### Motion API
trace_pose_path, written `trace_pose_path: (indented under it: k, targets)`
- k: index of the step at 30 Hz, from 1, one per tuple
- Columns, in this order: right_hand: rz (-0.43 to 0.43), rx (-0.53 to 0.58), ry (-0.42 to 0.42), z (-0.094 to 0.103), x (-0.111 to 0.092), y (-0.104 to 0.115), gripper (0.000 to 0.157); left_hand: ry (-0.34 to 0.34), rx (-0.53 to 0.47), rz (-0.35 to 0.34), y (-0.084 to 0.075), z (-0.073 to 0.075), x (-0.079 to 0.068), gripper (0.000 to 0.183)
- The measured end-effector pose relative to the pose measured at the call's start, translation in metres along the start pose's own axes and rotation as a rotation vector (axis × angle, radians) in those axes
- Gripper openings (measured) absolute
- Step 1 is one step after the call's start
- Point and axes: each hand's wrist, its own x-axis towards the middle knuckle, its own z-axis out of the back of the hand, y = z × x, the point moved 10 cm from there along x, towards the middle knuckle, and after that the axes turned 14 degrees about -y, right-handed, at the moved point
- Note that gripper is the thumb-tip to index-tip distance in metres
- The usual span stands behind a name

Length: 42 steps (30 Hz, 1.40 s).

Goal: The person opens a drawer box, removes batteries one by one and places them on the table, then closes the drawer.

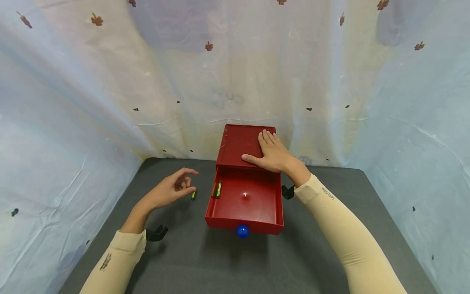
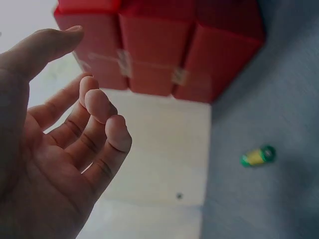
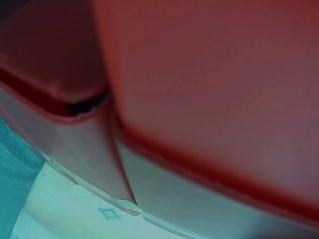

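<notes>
My right hand [image 1: 271, 154] lies on top of a red drawer box [image 1: 240, 143], fingers spread forward; the right wrist view shows only blurred red box, without the hand. Below the hand, the red drawer [image 1: 253, 206] is pulled out, with a round blue knob [image 1: 242, 231] on its front. One small green-and-yellow battery [image 1: 218, 190] lies inside along the left wall. Left of the drawer, my left hand [image 1: 169, 190] hovers with loosely bent fingers and nothing between them. Close to its thumb tip, a second battery [image 1: 193, 195] lies on the table, also seen as a battery [image 2: 258, 156] in the left wrist view.
A dark grey table [image 1: 176, 261] carries the box, which stands near its back edge. Pale hanging sheets [image 1: 249, 73] with small leaf prints enclose the table at the back and both sides. Black straps [image 1: 156, 233] sit at the wrists.
</notes>
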Motion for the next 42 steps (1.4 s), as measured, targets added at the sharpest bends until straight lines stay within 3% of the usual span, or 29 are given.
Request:
trace_pose_path:
  k: [10, 19, 25, 36, 42]
  targets:
    - [0.010, -0.004, 0.009, -0.001, 0.001, 0.000, 0.114, 0.031, -0.042, -0.068, -0.061, -0.003, -0.002, 0.050]
    - [0.009, -0.004, 0.005, -0.001, 0.001, -0.001, 0.113, 0.054, -0.052, -0.084, -0.097, -0.012, 0.001, 0.048]
    - [0.005, 0.001, -0.001, 0.000, 0.001, 0.000, 0.114, 0.077, -0.029, -0.075, -0.108, -0.023, 0.004, 0.052]
    - [0.003, -0.006, 0.002, -0.001, 0.001, -0.001, 0.114, 0.133, 0.057, -0.020, -0.108, -0.044, 0.008, 0.059]
    - [0.006, -0.003, 0.003, -0.001, 0.001, -0.001, 0.115, 0.124, 0.174, 0.024, -0.108, -0.046, 0.010, 0.062]
